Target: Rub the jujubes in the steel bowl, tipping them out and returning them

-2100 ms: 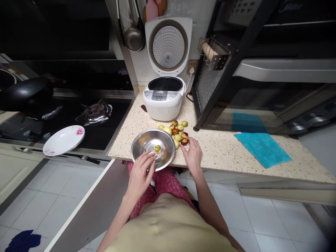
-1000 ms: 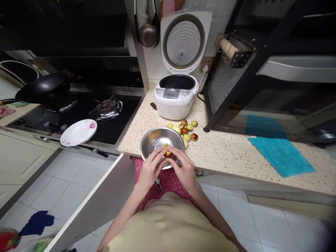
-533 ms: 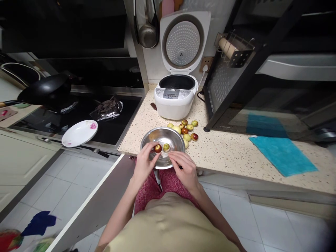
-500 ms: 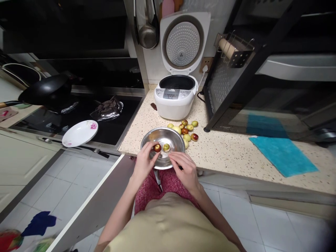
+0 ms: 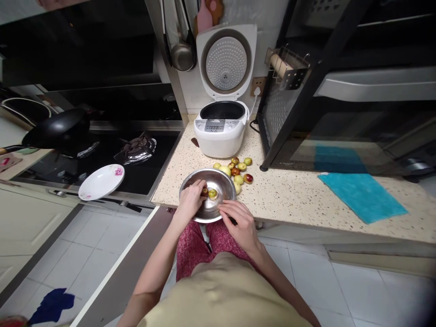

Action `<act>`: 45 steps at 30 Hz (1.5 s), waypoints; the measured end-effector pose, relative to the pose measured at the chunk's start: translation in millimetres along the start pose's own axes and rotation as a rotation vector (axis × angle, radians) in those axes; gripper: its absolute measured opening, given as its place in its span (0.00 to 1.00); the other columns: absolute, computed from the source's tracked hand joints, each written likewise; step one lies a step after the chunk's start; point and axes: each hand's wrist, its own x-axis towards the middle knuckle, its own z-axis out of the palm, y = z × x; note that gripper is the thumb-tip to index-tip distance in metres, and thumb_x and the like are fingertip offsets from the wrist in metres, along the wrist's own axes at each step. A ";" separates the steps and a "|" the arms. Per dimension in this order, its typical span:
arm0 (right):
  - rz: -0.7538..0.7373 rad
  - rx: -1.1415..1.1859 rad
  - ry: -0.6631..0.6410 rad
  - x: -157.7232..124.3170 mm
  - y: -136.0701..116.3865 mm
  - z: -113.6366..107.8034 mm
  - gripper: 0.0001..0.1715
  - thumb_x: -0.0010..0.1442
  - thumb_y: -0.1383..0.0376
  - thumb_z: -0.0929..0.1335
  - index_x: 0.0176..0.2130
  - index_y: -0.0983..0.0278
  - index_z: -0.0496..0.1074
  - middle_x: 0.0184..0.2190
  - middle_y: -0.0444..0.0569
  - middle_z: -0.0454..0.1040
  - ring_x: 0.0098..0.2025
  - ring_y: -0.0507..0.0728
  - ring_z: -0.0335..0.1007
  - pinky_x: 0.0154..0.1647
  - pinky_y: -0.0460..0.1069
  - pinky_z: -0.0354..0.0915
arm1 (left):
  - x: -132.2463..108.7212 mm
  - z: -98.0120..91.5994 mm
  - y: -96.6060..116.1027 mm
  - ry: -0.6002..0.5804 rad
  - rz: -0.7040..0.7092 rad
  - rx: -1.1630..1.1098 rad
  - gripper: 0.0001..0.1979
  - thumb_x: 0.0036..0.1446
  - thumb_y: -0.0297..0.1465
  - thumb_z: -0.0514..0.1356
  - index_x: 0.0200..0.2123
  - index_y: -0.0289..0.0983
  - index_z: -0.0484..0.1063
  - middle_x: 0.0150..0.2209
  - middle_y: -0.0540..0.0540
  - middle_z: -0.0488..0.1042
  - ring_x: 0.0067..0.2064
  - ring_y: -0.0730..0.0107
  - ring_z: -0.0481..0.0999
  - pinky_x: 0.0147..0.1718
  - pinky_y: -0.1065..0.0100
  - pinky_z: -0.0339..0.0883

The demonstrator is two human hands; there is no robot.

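Observation:
A round metal bowl [image 5: 223, 179] sits at the counter's front edge, close to my body. My left hand [image 5: 191, 198] reaches into it from the left, fingers curled round a reddish-brown jujube [image 5: 205, 191] that is partly hidden by them. Beside that fruit, a yellow-green jujube [image 5: 212, 194] rests on the bowl's bottom. My right hand [image 5: 241, 222] is over the bowl's right rim with thumb and fingertips pinched together; what they hold, if anything, is too small to make out. Several green, yellow and brown jujubes [image 5: 235, 171] lie on the counter just behind the bowl.
A white rice cooker [image 5: 220, 141] with its lid raised stands behind the fruit. Left is a gas stove [image 5: 136, 150] with a wok [image 5: 57, 127] and a white plate [image 5: 102, 182] at its front edge. To the right are a black oven [image 5: 340, 136] and a blue cloth [image 5: 364, 197].
My left hand has moved further over the brown jujube and closed round it, hiding most of it. My right hand stays pinched at the bowl's right side. The whole view has shifted slightly.

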 end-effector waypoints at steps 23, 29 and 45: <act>-0.023 -0.034 0.036 -11.0 6.3 -4.4 0.12 0.67 0.72 0.69 0.45 0.59 0.81 0.44 0.48 0.85 0.52 0.60 0.81 0.61 0.63 0.74 | 74.5 -13.0 54.7 -0.024 0.694 -0.028 0.20 0.69 0.20 0.54 0.62 0.37 0.69 0.63 0.38 0.73 0.59 0.59 0.78 0.53 0.60 0.76; -0.009 -0.023 0.047 -11.8 4.2 -6.2 0.14 0.66 0.73 0.70 0.46 0.57 0.81 0.44 0.47 0.85 0.52 0.60 0.81 0.61 0.63 0.73 | 117.1 -0.2 76.3 -0.192 0.726 0.083 0.18 0.68 0.22 0.56 0.58 0.38 0.73 0.55 0.39 0.77 0.49 0.61 0.82 0.43 0.67 0.75; -0.004 -0.025 0.070 -15.5 4.4 -4.9 0.12 0.67 0.72 0.69 0.45 0.58 0.81 0.45 0.47 0.85 0.53 0.59 0.81 0.61 0.62 0.74 | 131.8 4.9 98.5 -0.206 0.767 0.065 0.08 0.67 0.25 0.61 0.48 0.34 0.74 0.46 0.41 0.76 0.42 0.62 0.81 0.39 0.66 0.73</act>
